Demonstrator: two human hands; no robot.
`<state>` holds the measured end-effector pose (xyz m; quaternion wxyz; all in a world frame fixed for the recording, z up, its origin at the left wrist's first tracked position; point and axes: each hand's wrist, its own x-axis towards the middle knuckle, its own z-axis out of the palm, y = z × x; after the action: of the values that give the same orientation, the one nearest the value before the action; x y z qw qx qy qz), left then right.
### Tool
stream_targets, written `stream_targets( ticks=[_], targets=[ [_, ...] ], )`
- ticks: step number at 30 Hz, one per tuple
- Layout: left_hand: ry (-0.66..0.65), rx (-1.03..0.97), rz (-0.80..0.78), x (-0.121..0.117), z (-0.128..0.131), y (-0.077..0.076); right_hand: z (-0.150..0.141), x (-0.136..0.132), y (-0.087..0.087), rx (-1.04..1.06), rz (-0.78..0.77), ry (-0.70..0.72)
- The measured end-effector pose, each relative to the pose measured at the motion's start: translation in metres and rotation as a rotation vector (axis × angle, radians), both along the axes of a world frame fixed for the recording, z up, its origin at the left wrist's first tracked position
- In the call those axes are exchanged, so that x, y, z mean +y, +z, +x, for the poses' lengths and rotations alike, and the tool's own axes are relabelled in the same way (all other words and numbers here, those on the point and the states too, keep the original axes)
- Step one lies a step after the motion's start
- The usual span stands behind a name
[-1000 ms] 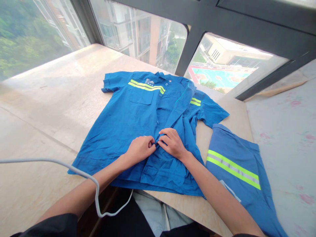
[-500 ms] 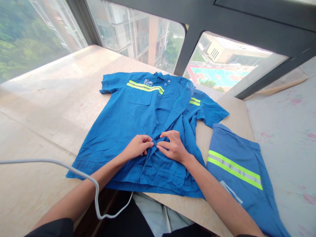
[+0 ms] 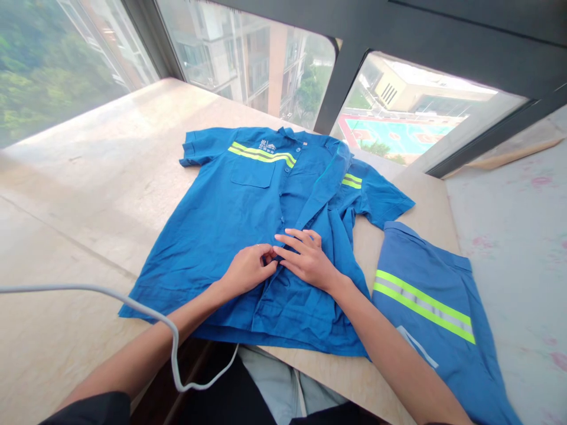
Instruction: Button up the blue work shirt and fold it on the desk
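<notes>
A blue short-sleeved work shirt [image 3: 208, 224] with yellow-green reflective stripes lies spread out, front up. Its upper front hangs open, and several buttons run down one edge. At the lower part of the front opening, my left hand [image 3: 250, 268] pinches the shirt's edge between thumb and fingers. My right hand [image 3: 308, 260] meets it there from the other side, its fingertips closed on the same spot and its upper fingers stretched out over the cloth. The button or buttonhole under the fingertips is hidden.
Folded blue trousers [image 3: 420, 265] with a reflective band lie to the right, beside a floral wall [image 3: 518, 254]. A white cable [image 3: 133, 304] crosses in front of my left forearm. The pale stone sill [image 3: 88, 195] ends at the windows [image 3: 248, 53].
My right hand's fingers have shifted slightly left and straightened over the front edge. My left fingers have curled in closer to them. The shirt lies nearly as before.
</notes>
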<state>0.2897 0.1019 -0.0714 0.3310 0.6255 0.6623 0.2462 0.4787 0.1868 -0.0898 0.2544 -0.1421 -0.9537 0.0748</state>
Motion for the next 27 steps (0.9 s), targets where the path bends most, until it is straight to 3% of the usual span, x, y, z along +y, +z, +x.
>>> stream_targets(
  ticks=[6, 13, 18, 22, 27],
  targets=[
    [0.001, -0.037, 0.022, -0.001, -0.002, 0.004, 0.003, 0.005, -0.001, 0.053, -0.078, 0.049],
    [-0.150, 0.289, 0.119, -0.004, -0.005, -0.007, 0.003, 0.006, 0.000, 0.092, -0.047, 0.146],
    [-0.198, 0.381, 0.116, 0.001, -0.006, -0.007, 0.000, 0.004, 0.000, 0.048, 0.005, 0.123],
    [-0.175, 0.291, 0.118, 0.004, -0.005, -0.003, -0.001, 0.001, 0.002, 0.061, 0.069, 0.087],
    [-0.035, -0.039, 0.006, 0.006, -0.005, 0.005, -0.001, -0.001, 0.004, 0.101, 0.110, 0.080]
  ],
)
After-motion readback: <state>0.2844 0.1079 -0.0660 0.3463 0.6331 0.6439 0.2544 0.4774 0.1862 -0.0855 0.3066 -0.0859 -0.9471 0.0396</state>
